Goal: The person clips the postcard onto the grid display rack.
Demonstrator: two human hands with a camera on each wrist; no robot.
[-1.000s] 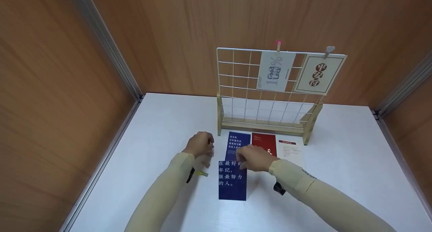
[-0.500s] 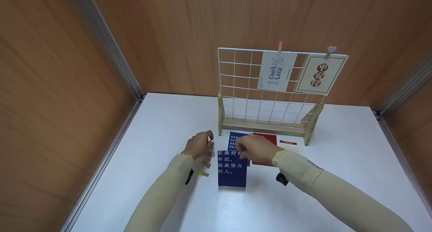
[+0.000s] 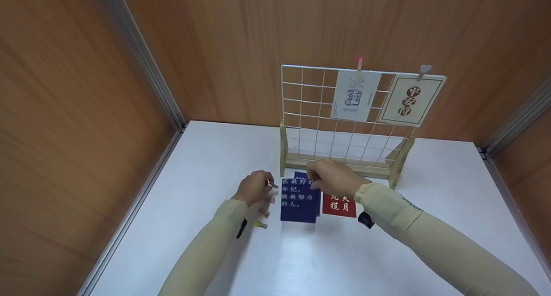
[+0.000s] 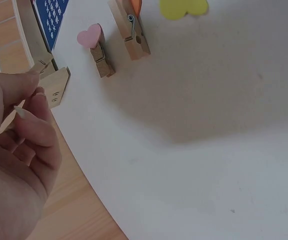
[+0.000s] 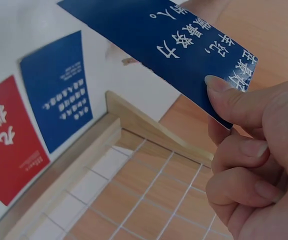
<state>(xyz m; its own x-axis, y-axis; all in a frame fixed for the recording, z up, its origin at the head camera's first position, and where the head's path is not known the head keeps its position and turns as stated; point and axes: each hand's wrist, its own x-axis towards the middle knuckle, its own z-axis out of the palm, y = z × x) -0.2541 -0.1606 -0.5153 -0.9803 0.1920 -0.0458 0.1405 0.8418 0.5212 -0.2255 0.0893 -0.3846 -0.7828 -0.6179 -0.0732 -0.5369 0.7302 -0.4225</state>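
Observation:
My right hand (image 3: pixel 335 177) pinches a dark blue card (image 3: pixel 298 205) with white writing by its upper corner. In the right wrist view, thumb and fingers grip that card (image 5: pixel 134 35) above the table. Left of it, my left hand (image 3: pixel 254 187) pinches a small wooden clothespin (image 4: pixel 44 64) between thumb and fingertips. Below the left hand lie a clothespin with a pink heart (image 4: pixel 96 47), one with an orange top (image 4: pixel 130 30) and one with a yellow top (image 4: pixel 184 7). Another blue card (image 5: pixel 59 90) lies partly hidden behind the held one, beside a red card (image 3: pixel 339 206).
A white wire grid rack (image 3: pixel 318 102) on wooden feet stands at the back. A Good Luck card (image 3: pixel 357 95) and a cream card (image 3: pixel 411 100) hang from its top bar by clothespins. Wood-grain panels (image 3: pixel 215 50) enclose the white table (image 3: pixel 215 154).
My right hand has lifted the blue card and carried it away from me toward the rack. My left hand has stayed nearly in place, and its clothespin now shows at the fingertips.

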